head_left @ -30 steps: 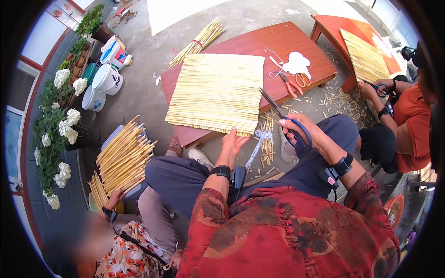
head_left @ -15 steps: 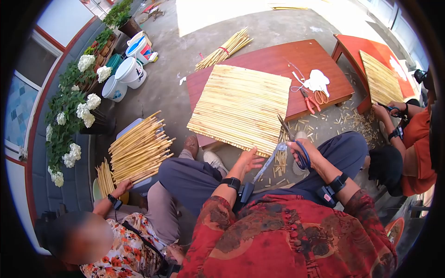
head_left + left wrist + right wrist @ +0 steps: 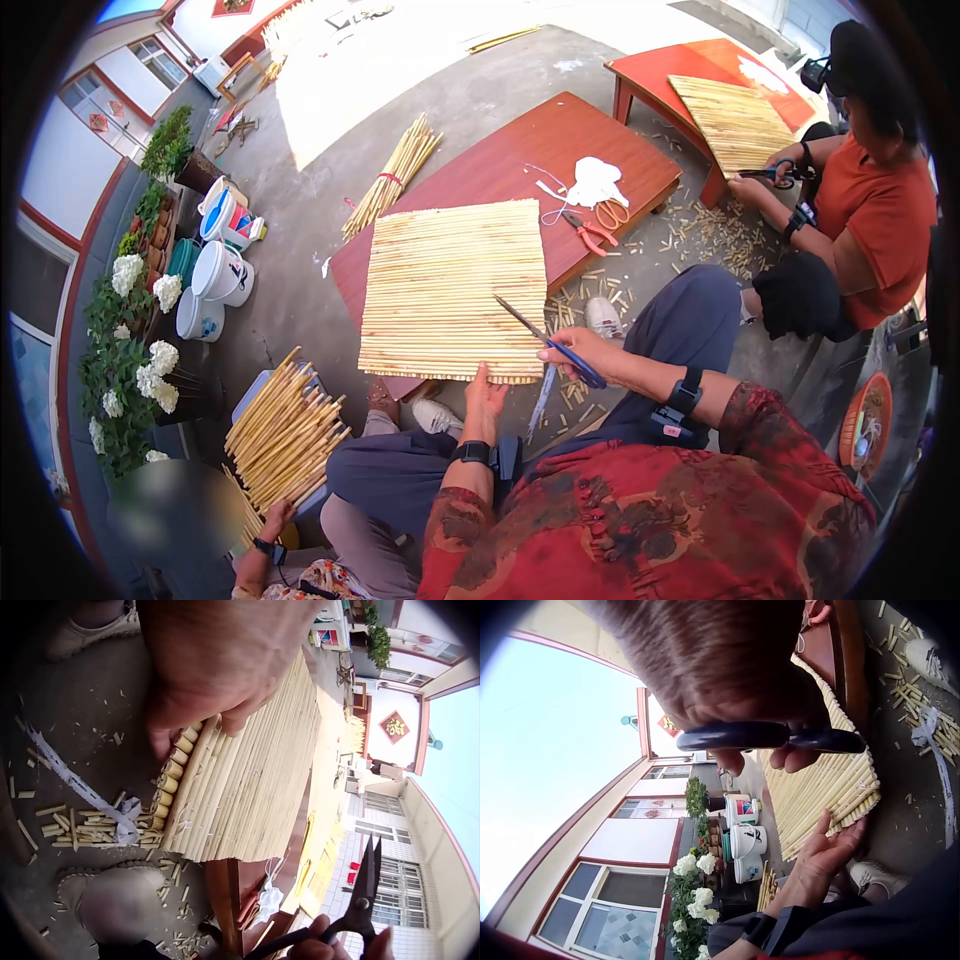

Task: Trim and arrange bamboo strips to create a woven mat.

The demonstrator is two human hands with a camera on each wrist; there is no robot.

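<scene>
A mat of pale straight stalks (image 3: 450, 290) lies over the near part of the low red-brown table (image 3: 490, 160), its near edge jutting past the tabletop. My left hand (image 3: 483, 402) grips that edge with the thumb on top. Round cut stalk ends (image 3: 169, 782) show beside the fingers in the left wrist view. My right hand (image 3: 583, 352) holds dark-bladed scissors (image 3: 525, 318) by blue handles (image 3: 731, 735). Their blades point up and left, overlapping the mat's lower right in the head view. From the left wrist, the blade tips appear slightly parted.
Red-handled pliers (image 3: 590, 234), white string (image 3: 595, 183) and another pair of scissors (image 3: 611, 214) lie on the table. Cut stalk pieces (image 3: 575, 385) litter the floor. A person at left touches a stalk pile (image 3: 285, 430); another at right cuts a second mat (image 3: 735, 120).
The head view has swung about. The scissors have moved from the mat's right edge to point leftward across its lower right corner. My left hand keeps its place at the near edge.
</scene>
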